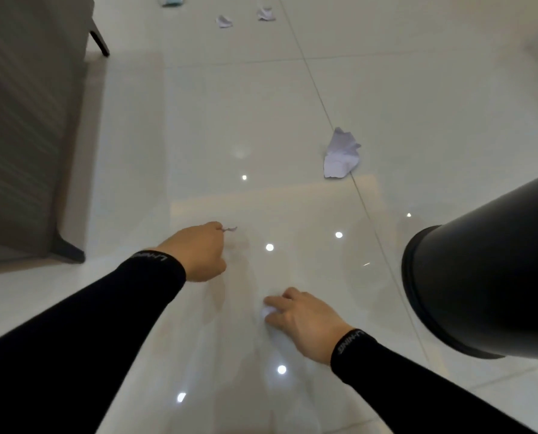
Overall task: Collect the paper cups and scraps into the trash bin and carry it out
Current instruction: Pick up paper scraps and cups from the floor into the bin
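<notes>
Sofa: grey, at the far left, cut off by the frame edge; two dark legs showing.
Left hand: closed to a pinch, thumb and forefinger nipping a tiny scrap that pokes out past the knuckles, low over the floor.
Right hand: fingers curled loosely over a small white piece on the tiles; touching it, but whether already gripped, impossible to tell.
Step in hand: gathering the small bits nearest the feet, one per hand.
Crumpled paper: lying on the tiles well beyond both hands, untouched.
Far scraps: two more wads near the top edge, plus something pale blue, perhaps a cup, cropped and hard to read.
Bin: black, at the right, just beside the right hand; mouth out of frame, contents unseen.
Next move: probably lifting both pinches over to the bin mouth and dropping them in, then going on to the crumpled paper.
</notes>
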Tool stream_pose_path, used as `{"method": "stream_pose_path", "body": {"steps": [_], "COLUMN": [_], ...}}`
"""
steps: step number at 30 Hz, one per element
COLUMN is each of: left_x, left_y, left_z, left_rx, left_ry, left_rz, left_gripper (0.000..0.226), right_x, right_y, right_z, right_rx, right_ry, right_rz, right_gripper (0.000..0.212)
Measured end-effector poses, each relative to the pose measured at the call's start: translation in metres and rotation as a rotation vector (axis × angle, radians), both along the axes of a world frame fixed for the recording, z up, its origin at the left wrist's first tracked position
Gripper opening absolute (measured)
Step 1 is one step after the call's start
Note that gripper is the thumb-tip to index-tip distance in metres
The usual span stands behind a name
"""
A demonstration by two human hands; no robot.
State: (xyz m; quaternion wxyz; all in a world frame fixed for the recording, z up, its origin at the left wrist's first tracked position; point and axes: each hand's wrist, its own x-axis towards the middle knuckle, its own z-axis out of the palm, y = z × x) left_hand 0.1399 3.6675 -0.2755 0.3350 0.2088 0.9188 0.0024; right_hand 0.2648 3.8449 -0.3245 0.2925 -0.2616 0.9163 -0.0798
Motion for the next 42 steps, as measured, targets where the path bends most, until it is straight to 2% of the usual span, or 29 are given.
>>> {"method": "stream_pose_path", "body": {"steps": [4, 6, 10, 14, 19, 22, 26, 29, 31, 33, 38, 40, 42], "left_x": [0.006, 0.009, 0.011, 0.008, 0.0, -0.001, -0.001, 0.0, 0.001, 0.001, 0.0, -0.001, 0.0], "left_y": [0.005, 0.007, 0.017, 0.029, 0.042, 0.045, 0.045, 0.043, 0.04, 0.038, 0.029, 0.026, 0.024], "left_z": [0.01, 0.011, 0.015, 0.017, 0.011, 0.005, -0.006, -0.014, -0.018, -0.02, -0.019, -0.016, -0.013], "left_rx": [0.109, 0.13, 0.137, 0.136, 0.157, 0.178, 0.239, 0.284, 0.295, 0.306, 0.312, 0.316, 0.313], "left_ry": [0.097, 0.145, 0.185, 0.194, 0.178, 0.182, 0.161, 0.149, 0.149, 0.15, 0.196, 0.216, 0.227], "left_rz": [0.057, 0.081, 0.099, 0.108, 0.132, 0.163, 0.25, 0.297, 0.314, 0.321, 0.322, 0.328, 0.329], "left_gripper": [0.045, 0.043, 0.035, 0.033, 0.045, 0.043, 0.047, 0.049, 0.049, 0.049, 0.049, 0.051, 0.052], "right_x": [-0.012, -0.026, -0.066, -0.113, -0.146, -0.155, -0.169, -0.179, -0.185, -0.19, -0.186, -0.182, -0.185], "right_y": [-0.002, 0.003, 0.038, 0.079, 0.102, 0.104, 0.105, 0.111, 0.112, 0.111, 0.102, 0.098, 0.09], "right_z": [0.0, 0.005, 0.024, 0.039, 0.028, 0.013, -0.004, -0.011, -0.01, -0.009, -0.008, -0.006, 0.003], "right_rx": [0.074, 0.027, -0.084, -0.035, 0.05, 0.08, 0.121, 0.064, -0.009, 0.023, 0.145, 0.075, 0.047], "right_ry": [-0.04, -0.06, 0.053, 0.11, 0.16, 0.139, 0.203, 0.18, 0.136, 0.116, 0.131, 0.145, 0.059], "right_rz": [-0.042, -0.206, -0.567, -0.778, -0.75, -0.664, -0.595, -0.665, -0.796, -0.873, -0.915, -0.935, -0.956], "right_gripper": [0.037, 0.032, 0.04, 0.024, 0.026, 0.029, 0.028, 0.03, 0.036, 0.033, 0.028, 0.029, 0.03]}}
